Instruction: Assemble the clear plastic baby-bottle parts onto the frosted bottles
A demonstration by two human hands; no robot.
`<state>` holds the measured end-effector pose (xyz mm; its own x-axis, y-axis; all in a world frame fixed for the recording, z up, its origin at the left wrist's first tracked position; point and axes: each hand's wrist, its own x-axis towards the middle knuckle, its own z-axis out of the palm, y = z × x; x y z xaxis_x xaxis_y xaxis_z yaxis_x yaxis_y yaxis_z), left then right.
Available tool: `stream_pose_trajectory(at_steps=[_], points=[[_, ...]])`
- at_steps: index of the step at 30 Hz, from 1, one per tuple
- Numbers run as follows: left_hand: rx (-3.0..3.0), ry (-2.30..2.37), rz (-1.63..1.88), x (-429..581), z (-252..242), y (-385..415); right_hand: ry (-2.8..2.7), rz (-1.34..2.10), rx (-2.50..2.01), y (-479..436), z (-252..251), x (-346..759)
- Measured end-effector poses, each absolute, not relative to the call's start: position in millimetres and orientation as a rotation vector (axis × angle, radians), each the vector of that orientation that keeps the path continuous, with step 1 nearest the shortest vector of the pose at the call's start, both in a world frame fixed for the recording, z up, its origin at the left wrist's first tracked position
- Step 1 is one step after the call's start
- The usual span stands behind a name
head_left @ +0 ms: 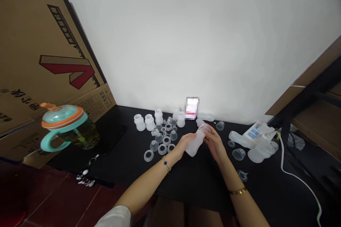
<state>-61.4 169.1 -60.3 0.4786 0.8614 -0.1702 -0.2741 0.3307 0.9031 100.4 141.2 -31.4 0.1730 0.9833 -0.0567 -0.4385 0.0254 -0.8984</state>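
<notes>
A translucent white bottle is held tilted above the black table, its neck pointing up and to the right. My left hand is closed around the bottle's left side. At its top end, my right hand grips a clear cap that sits on or against the neck. Left of my hands lie several white rings, such as one ring, and several clear domed caps. Behind them several white bottles stand upright.
A blurred lit phone leans on the wall. A teal-lidded jug and cardboard box are at left. On the right are more bottles, a clear cup and a white cable on the black table.
</notes>
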Motion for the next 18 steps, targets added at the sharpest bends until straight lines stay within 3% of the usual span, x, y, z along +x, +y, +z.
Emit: stream_pose_trajectory(at_steps=[18], points=[[0.944,0.724,0.835,-62.5,-60.2,168.6,-0.771,1.268,-0.972,143.0,-37.2,102.3]])
